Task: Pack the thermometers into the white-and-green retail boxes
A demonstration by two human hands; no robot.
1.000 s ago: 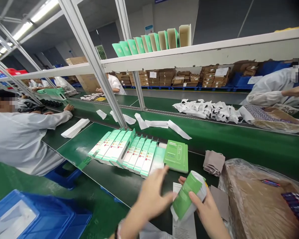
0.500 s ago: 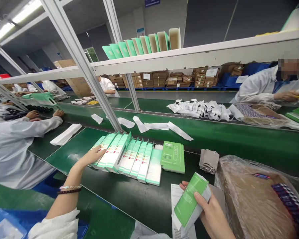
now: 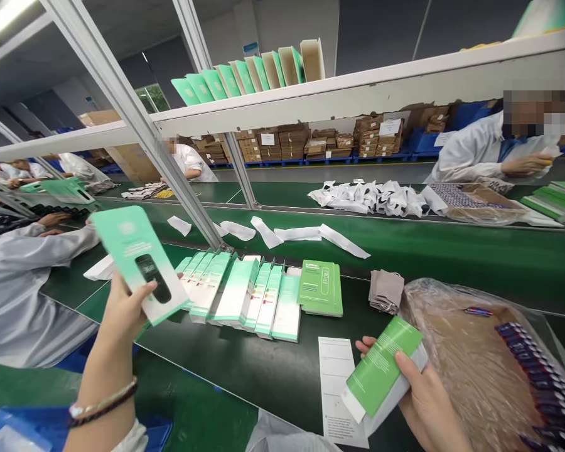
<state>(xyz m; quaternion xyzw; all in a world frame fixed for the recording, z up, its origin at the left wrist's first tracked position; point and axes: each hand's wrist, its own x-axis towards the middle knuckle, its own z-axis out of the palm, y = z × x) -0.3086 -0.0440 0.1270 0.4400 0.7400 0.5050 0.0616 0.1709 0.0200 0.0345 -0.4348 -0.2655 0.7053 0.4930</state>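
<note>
My left hand [image 3: 128, 307] is closed around a green and white thermometer box [image 3: 139, 263], raised off the bench and tilted, its printed front facing me. In my right hand [image 3: 417, 383] is a folded green leaflet [image 3: 385, 367] with white paper or a white pouch beneath it, pinched under the thumb. Between the hands, a leaning row of similar boxes [image 3: 238, 295] stands on the dark bench. Beside that row lies a stack of green booklets [image 3: 319, 287]. A white printed sheet [image 3: 338, 395] rests on the bench, partly under the leaflet.
A plastic-lined carton [image 3: 456, 364] with batteries sits at the right, near folded grey cloth pouches [image 3: 386, 291]. Metal posts hold a shelf [image 3: 358, 94] bearing open boxes. White strips [image 3: 296, 234] lie on the green belt. Co-workers sit at left and across.
My left hand has lifted a box out of the row and brought it up toward me. Boxes left in the row have shifted. My right hand still holds the leaflet, now slightly farther right.
</note>
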